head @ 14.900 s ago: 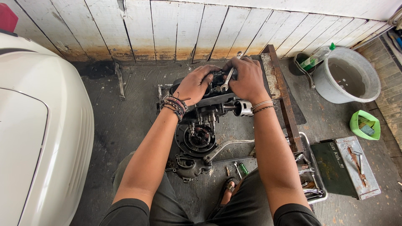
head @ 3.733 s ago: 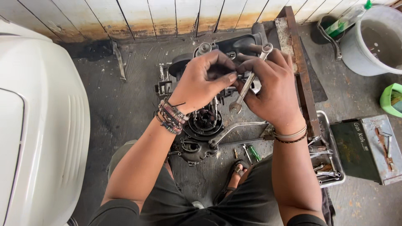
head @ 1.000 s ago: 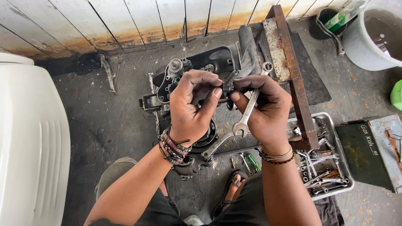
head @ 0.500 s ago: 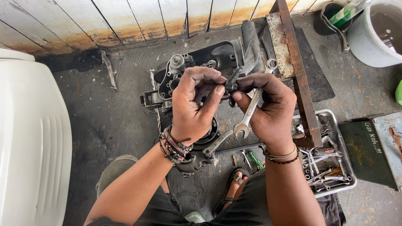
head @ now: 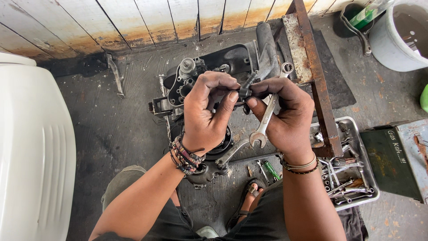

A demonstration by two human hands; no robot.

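A large white moulded body panel (head: 31, 151) fills the space far to the left of the grip, and a white plastic bucket (head: 401, 35) stands well off to the upper right on the grey concrete floor (head: 116, 134). Directly beneath the grip lies a greasy dark metal engine case (head: 214, 71), with a rusty angle-iron bar (head: 312, 76) running down just to the right. Below and right of the grip, a shallow metal tray (head: 356, 134) carries loose wrenches and sockets, and a dark green metal box (head: 392, 160) lies beyond it.

The left hand (head: 207, 114), grease-stained and wearing beaded bracelets at the wrist, is curled with thumb and fingertips pinched on a small black metal part (head: 244, 91). The right hand (head: 285, 118) meets it from the other side, its fingertips closed on the same part, so the part sits between both hands above the engine case. The right hand also has a silver combination wrench (head: 267, 118) tucked in its fingers, ring end up by the bar and open end hanging below the grip. A green-handled screwdriver (head: 271, 170) lies on the floor below.
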